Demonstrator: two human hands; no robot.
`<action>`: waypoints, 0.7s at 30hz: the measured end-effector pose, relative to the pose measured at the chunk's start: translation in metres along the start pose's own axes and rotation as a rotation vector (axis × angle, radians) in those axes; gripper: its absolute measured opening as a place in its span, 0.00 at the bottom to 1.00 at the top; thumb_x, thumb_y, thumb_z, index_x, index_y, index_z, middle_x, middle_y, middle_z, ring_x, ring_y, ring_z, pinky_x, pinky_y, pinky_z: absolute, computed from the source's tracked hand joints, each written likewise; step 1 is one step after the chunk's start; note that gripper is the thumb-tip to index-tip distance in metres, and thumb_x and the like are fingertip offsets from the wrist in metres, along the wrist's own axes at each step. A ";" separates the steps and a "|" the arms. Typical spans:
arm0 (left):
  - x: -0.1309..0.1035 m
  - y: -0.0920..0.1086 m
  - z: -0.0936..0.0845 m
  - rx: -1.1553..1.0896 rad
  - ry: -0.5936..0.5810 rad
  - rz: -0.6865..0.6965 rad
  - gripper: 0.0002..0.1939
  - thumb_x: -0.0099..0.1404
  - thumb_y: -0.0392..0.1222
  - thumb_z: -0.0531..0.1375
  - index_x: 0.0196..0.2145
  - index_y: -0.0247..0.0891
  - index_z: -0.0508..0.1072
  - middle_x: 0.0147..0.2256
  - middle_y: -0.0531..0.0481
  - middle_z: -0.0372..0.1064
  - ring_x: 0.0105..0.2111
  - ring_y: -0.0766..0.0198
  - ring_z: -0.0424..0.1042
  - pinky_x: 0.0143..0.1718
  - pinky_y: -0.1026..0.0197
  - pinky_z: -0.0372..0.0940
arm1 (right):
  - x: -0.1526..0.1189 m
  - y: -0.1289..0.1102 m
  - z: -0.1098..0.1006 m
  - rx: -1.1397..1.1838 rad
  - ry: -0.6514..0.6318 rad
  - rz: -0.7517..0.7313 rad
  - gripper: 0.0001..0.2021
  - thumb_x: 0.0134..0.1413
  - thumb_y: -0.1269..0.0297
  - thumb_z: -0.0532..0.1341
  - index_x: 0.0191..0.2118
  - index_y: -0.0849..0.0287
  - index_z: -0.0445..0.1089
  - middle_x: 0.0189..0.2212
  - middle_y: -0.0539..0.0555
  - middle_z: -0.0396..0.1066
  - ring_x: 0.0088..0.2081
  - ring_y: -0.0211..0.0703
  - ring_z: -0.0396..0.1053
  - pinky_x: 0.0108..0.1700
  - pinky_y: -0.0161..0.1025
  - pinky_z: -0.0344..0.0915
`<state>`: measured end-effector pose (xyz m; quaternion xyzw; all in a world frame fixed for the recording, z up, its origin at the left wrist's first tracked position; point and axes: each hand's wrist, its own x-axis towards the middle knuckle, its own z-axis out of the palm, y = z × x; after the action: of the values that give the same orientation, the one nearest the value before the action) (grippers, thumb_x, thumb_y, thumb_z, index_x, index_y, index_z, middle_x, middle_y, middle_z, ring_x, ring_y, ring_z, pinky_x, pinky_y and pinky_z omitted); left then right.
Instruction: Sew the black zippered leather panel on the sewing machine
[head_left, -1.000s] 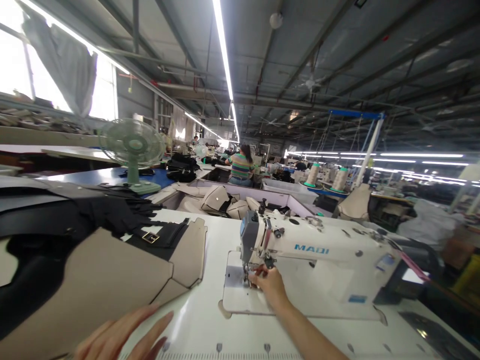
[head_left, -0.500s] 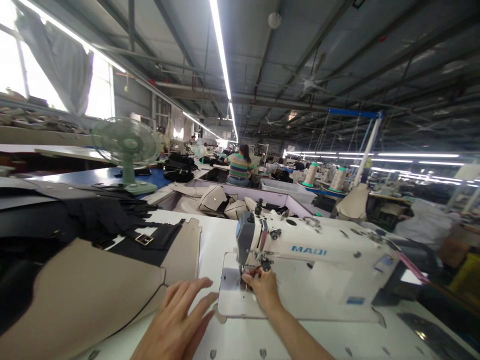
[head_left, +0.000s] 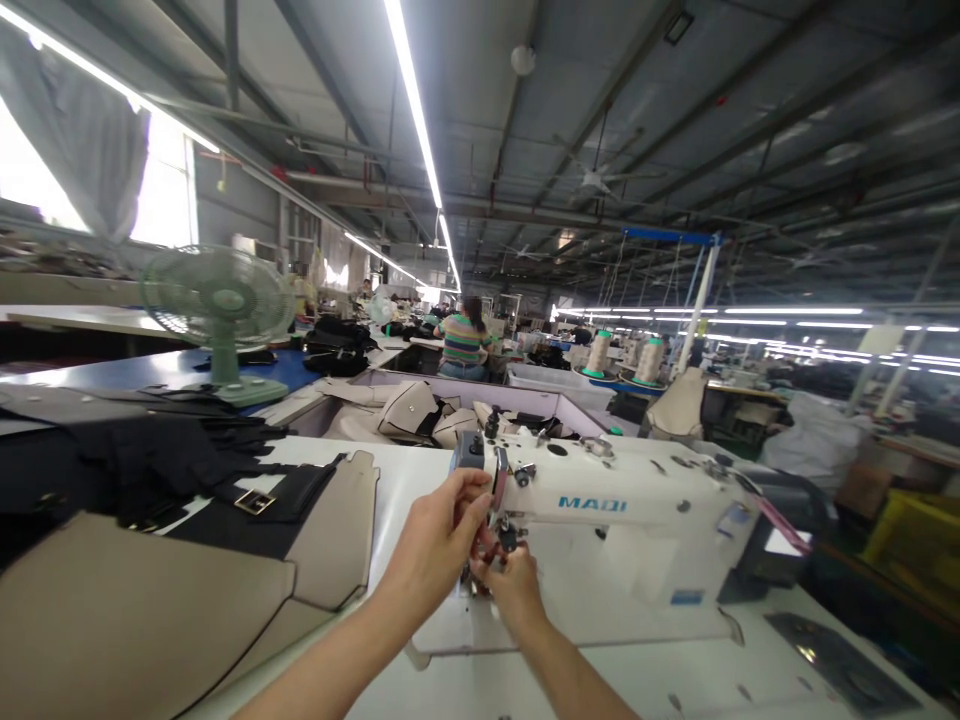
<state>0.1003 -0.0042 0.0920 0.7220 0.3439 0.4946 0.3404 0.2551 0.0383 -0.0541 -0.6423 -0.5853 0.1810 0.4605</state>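
A white sewing machine (head_left: pixel 637 510) lettered MAQI stands on the white table, its head towards the left. My left hand (head_left: pixel 446 520) is raised against the front of that head, fingers bent and drawn together near the take-up part. Just below, my right hand (head_left: pixel 516 590) pinches close to the needle and presser foot. Both sets of fingertips nearly meet. Whatever lies between them is too small or hidden to make out. The needle area is mostly covered by my fingers.
Beige panels (head_left: pixel 172 600) with dark edging lie on the left, beside black straps and a gold buckle (head_left: pixel 255 501). A green fan (head_left: pixel 225 310) stands behind them. Beyond the machine are a bin of beige pieces (head_left: pixel 409 410), thread cones (head_left: pixel 647 360) and a seated person (head_left: pixel 463 340).
My left hand has moved from above the table, fingers spread, up and right to the machine head, its fingers now closed. My right hand stays by the needle. The view has shifted slightly right.
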 end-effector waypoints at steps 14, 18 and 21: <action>-0.053 -0.048 -0.025 0.441 -0.137 0.276 0.17 0.73 0.43 0.47 0.58 0.53 0.59 0.47 0.51 0.70 0.43 0.63 0.73 0.46 0.63 0.66 | -0.001 0.000 0.000 0.070 0.016 -0.014 0.08 0.41 0.59 0.63 0.28 0.58 0.74 0.27 0.54 0.73 0.32 0.49 0.69 0.34 0.38 0.63; -0.083 -0.054 -0.049 0.654 -0.029 0.272 0.27 0.70 0.48 0.54 0.63 0.55 0.49 0.54 0.54 0.68 0.48 0.63 0.72 0.51 0.64 0.66 | 0.003 0.006 -0.014 0.144 -0.023 -0.012 0.09 0.39 0.59 0.62 0.26 0.59 0.72 0.24 0.54 0.68 0.28 0.48 0.64 0.33 0.40 0.59; -0.107 -0.053 -0.079 0.783 0.046 0.319 0.21 0.70 0.49 0.54 0.59 0.54 0.58 0.57 0.54 0.65 0.53 0.61 0.69 0.56 0.63 0.63 | 0.003 0.012 -0.032 0.271 -0.115 -0.031 0.11 0.39 0.56 0.63 0.26 0.59 0.69 0.26 0.52 0.67 0.29 0.45 0.64 0.34 0.39 0.59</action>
<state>-0.0123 -0.0532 0.0187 0.8299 0.3970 0.3890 -0.0481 0.2873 0.0300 -0.0461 -0.5538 -0.5907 0.2879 0.5113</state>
